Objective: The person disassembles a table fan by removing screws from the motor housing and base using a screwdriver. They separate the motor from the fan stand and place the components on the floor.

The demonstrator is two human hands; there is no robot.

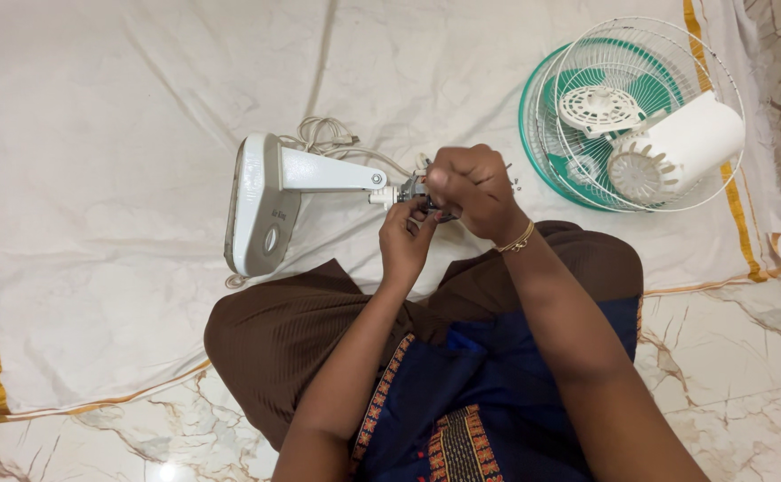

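A white fan base (261, 203) lies on its side on a white cloth, its neck arm (328, 171) pointing right toward a small motor assembly (408, 189). My left hand (406, 234) grips the motor assembly from below. Just above it, my right hand (469, 186) is closed over the same assembly, with a thin tool tip showing past the fingers. Both hands hide most of the motor. A white power cord (324, 138) is bunched behind the neck.
At the upper right a white wire fan guard (640, 112) lies over a green blade part, with a white cylindrical motor cover (681, 147) resting in it. The cloth (96, 178) with gold border stripes covers a marble floor (739, 348). My lap is draped in brown and blue fabric.
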